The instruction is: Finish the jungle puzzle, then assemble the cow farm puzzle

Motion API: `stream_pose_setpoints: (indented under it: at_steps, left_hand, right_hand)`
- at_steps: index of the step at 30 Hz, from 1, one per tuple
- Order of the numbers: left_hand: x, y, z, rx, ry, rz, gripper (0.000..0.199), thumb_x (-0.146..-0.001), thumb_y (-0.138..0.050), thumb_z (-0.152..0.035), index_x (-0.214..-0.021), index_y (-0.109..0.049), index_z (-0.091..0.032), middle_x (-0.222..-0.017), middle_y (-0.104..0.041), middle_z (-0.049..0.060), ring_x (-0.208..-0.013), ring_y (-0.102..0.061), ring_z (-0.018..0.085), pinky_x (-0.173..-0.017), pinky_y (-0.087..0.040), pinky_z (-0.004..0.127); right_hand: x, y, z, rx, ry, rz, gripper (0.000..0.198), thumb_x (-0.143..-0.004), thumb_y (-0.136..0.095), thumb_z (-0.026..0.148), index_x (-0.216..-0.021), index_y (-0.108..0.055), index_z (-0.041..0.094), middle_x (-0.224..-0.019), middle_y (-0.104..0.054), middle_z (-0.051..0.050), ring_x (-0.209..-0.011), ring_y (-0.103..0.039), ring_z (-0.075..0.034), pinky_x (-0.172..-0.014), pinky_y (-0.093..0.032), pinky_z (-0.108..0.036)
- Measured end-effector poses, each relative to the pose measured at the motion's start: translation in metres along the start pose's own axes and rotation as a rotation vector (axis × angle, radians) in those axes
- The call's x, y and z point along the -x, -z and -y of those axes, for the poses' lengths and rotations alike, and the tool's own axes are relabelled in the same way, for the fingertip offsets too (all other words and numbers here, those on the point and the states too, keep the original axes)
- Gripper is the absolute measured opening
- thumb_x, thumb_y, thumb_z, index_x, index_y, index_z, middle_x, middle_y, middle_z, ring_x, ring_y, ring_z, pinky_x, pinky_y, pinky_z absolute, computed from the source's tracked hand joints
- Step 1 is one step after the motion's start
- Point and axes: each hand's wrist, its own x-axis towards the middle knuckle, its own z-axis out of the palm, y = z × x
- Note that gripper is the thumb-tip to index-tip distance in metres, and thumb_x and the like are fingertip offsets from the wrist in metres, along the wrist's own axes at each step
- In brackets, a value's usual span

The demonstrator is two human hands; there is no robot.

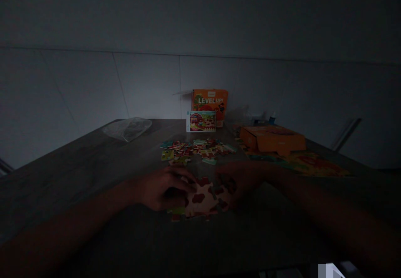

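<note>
Partly joined jigsaw puzzle pieces (203,203), pale with dark red patches and a green corner, lie flat on the table between my hands. My left hand (159,188) grips their left side, its bent fingers resting on the upper left part. On the other side, my right hand (242,180) is closed at the right edge around a jigsaw piece (221,191); dim light partly hides its fingertips. A gap shows between the right-hand pieces and the pale middle part. Just beyond my hands lies a pile of loose jigsaw pieces (205,147).
A small picture card (202,122) with a farm scene leans before an upright orange box (214,98) reading "LEVEL UP!". To the right, another orange box (271,139) lies near a colourful sheet (313,163). A clear plastic bag (130,128) lies back left. The room is dark.
</note>
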Motion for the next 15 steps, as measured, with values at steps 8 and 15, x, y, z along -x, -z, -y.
stream_pose_setpoints:
  at_steps: [8,15]
  left_hand:
    - [0.0003,-0.0003,-0.0002,-0.009,0.007,-0.006,0.028,-0.086,-0.066,-0.022,-0.113,-0.071,-0.019,-0.125,-0.064,0.014,-0.11,-0.064,0.027,-0.094,-0.055,0.04]
    - [-0.0008,0.0009,-0.0021,-0.005,0.023,0.002,0.028,-0.086,-0.065,-0.021,-0.113,-0.071,-0.019,-0.125,-0.064,0.014,-0.111,-0.064,0.027,-0.094,-0.055,0.04]
  right_hand:
    - [-0.0006,-0.001,0.0021,-0.023,0.019,0.012,0.065,-0.055,-0.089,0.048,-0.104,-0.06,0.018,-0.085,-0.063,0.001,-0.074,-0.059,-0.015,-0.057,-0.038,-0.021]
    - [-0.0034,-0.0039,0.0007,0.02,0.039,-0.017,0.061,-0.059,-0.086,0.052,-0.104,-0.059,0.02,-0.09,-0.064,0.0,-0.077,-0.059,-0.016,-0.058,-0.037,-0.022]
